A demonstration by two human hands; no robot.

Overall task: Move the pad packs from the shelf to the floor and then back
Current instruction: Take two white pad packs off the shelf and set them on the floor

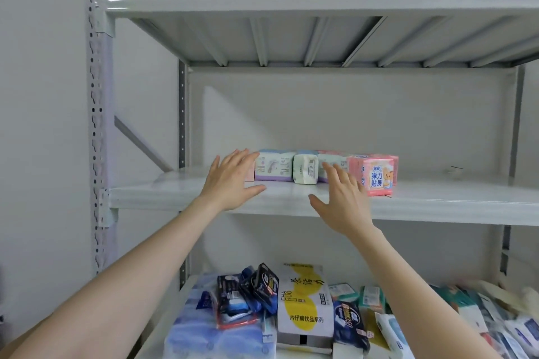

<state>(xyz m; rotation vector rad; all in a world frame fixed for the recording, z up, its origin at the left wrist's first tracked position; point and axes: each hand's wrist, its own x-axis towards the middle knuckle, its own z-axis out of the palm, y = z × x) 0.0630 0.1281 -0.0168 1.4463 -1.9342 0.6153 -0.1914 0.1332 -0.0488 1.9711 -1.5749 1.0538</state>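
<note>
While both arms reach over the smooth grey metal shelf (437,198), the left hand (230,181) and right hand (344,204) are spread wide with straight fingers, holding nothing. Soft, glossy, block-shaped pad packs (274,166) stand there in a row whose long axis runs left to right. The pink pack (376,175) at its right end faces the camera.

White-and-yellow carton (304,300) lies beside a blue-wrapped bundle (192,329).

Two hands (230,181) (345,201), at least five pad packs (274,166) (304,169) (334,163) (374,175) (250,176), one yellow-and-white carton (303,300)
</note>
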